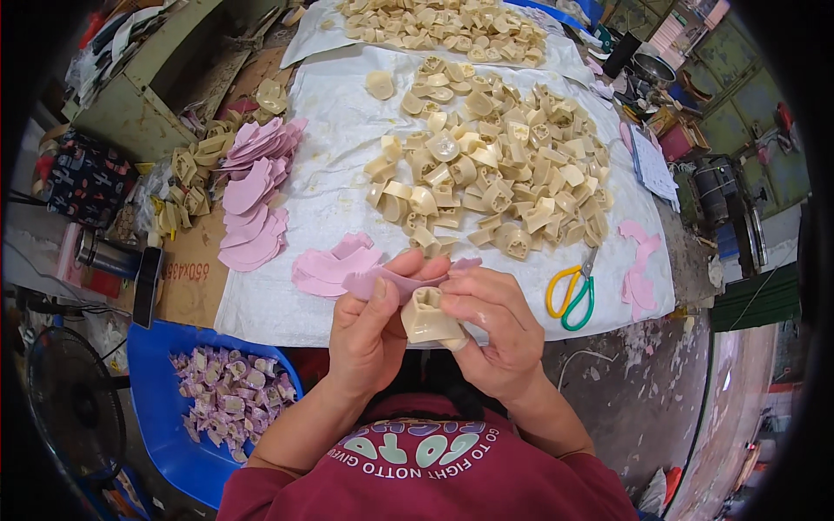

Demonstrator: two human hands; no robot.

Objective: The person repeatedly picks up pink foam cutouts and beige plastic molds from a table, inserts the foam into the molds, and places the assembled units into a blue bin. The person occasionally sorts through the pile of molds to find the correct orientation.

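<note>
My left hand pinches a thin pink sheet piece with a curved edge between thumb and fingers. Against it, my right hand grips a glossy beige molded piece, hollow at the top and wider at its base. The sheet lies along the far side of this piece, and some right fingertips touch both. Just beyond my left hand is a small stack of pink cutouts. Scissors with one yellow and one green handle rest to the right of my right hand.
A large heap of beige pieces covers the white sheeting, with another heap farther back. Pink cutouts lie left, pink offcuts right. A blue tub holds pink-covered pieces beside a fan.
</note>
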